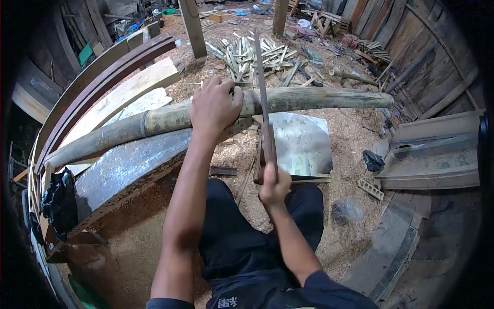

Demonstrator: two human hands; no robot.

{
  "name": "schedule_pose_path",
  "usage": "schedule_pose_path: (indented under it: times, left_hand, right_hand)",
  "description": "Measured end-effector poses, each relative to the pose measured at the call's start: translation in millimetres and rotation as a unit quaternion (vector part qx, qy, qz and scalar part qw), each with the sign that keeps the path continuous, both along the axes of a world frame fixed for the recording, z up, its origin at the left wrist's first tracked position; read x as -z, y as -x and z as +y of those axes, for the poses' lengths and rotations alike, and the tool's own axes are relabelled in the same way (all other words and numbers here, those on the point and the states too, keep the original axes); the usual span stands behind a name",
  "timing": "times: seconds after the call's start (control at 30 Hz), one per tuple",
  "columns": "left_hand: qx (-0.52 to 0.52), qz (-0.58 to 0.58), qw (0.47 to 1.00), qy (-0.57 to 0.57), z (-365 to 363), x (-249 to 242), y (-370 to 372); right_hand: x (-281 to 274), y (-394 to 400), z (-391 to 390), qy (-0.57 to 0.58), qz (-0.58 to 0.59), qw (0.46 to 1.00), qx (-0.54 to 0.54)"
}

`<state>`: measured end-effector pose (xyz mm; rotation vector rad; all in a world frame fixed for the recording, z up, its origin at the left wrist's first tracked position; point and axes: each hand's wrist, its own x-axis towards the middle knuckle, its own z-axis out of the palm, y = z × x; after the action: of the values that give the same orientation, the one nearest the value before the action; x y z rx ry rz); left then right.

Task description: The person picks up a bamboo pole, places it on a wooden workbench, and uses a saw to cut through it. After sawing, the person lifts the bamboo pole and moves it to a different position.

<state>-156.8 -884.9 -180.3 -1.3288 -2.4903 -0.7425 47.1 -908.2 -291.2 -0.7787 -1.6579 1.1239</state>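
Note:
A long bamboo pole (329, 98) lies across a dark, worn bench plank (134, 162), its right part reaching out past the plank. On top of the pole, near the middle, my left hand (216, 103) presses down with its fingers curled round it. My right hand (275, 186) is closed on the handle of a saw (262, 87). The saw's narrow blade stands across the pole just right of my left hand and points away from me. Whether its teeth have entered the bamboo cannot be made out.
Split wood pieces (257, 56) lie piled beyond the pole. A pale metal sheet (301, 144) is below it. Curved boards (103, 77) stand at the left, beside a black plastic bag (60, 198). A wooden panel (437, 154) is at the right. Shavings cover the floor.

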Motion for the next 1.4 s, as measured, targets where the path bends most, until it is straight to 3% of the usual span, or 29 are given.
schedule_pose_path:
  times: [0.03,0.1,0.3,0.33,0.37,0.4,0.47,0.57,0.63,0.7,0.73,0.77,0.83,0.9,0.97,1.03,1.13,1.17,1.23,1.33,1.4]
  left_hand:
    - [0.002,0.003,1.000,-0.003,0.3,0.2,0.0]
    - [0.001,0.008,1.000,-0.010,2.8,-2.0,3.3]
    - [0.012,0.025,0.999,-0.016,0.5,-1.4,1.8]
    - [0.013,0.022,1.000,-0.011,0.1,-0.2,1.6]
    - [0.013,0.022,1.000,-0.015,2.0,0.3,2.8]
    - [0.010,0.021,1.000,-0.017,1.8,2.2,2.8]
    - [0.008,0.015,1.000,-0.015,2.7,1.0,2.3]
    - [0.010,0.010,1.000,-0.008,1.3,1.3,3.5]
    - [0.008,0.012,1.000,0.003,2.8,-0.1,3.9]
    - [0.009,0.015,1.000,-0.001,1.9,-5.0,2.5]
    - [0.014,0.014,1.000,0.006,-0.5,-3.8,-0.1]
    - [0.016,0.012,1.000,0.009,-1.6,-1.8,-1.4]
    - [0.009,0.004,1.000,-0.009,1.1,-2.3,-0.2]
    - [0.007,0.013,1.000,-0.008,1.3,-1.0,0.7]
    - [0.005,0.025,1.000,-0.006,1.5,-0.2,2.2]
    - [0.012,0.001,1.000,0.021,2.9,-2.5,3.7]
    - [0.002,0.006,1.000,0.016,1.2,-3.1,2.3]
    - [0.014,0.011,1.000,0.005,1.4,-2.1,1.4]
    - [0.012,0.011,1.000,0.005,1.1,-0.1,1.4]
    - [0.010,0.013,1.000,0.007,1.8,-2.3,3.2]
    - [0.007,0.003,1.000,0.010,1.3,-3.6,1.3]
  right_hand:
    - [2.1,14.6,8.2,0.014,0.051,0.999,-0.010]
    - [-7.0,8.6,4.3,-0.010,0.021,1.000,-0.009]
    - [56.5,-58.2,-45.4,-0.014,0.031,0.999,-0.026]
    - [43.9,-46.0,-42.9,0.075,0.036,0.996,-0.024]
    - [30.3,-29.0,-28.0,0.072,0.044,0.996,-0.019]
    - [25.3,-8.2,-6.4,-0.014,0.055,0.998,0.001]
    - [2.2,25.2,15.3,0.058,0.132,0.990,-0.009]
    - [19.5,-1.8,-2.1,0.043,0.049,0.997,-0.034]
    - [64.1,-29.5,-26.2,-0.005,0.057,0.998,-0.032]
    - [56.6,-40.9,-37.5,0.048,0.069,0.996,-0.027]
    - [59.6,-31.3,-18.3,0.020,0.061,0.997,-0.037]
    - [24.3,-12.6,-4.4,-0.029,0.040,0.999,-0.002]
    - [8.5,16.9,18.3,0.032,0.066,0.997,-0.011]
    - [3.2,15.9,6.9,0.008,0.043,0.999,-0.014]
    - [34.1,-13.6,-11.1,0.018,0.026,0.999,-0.026]
    - [94.0,-43.3,-45.0,0.054,0.085,0.994,-0.033]
    - [70.3,-31.6,-37.3,0.056,0.113,0.992,-0.015]
    - [42.4,-20.1,-20.5,0.053,0.030,0.998,0.001]
    - [4.7,17.4,7.4,0.031,0.066,0.997,0.023]
    - [10.5,13.2,6.2,0.025,0.061,0.998,-0.014]
    - [42.3,-19.0,-14.5,0.007,0.026,1.000,-0.016]
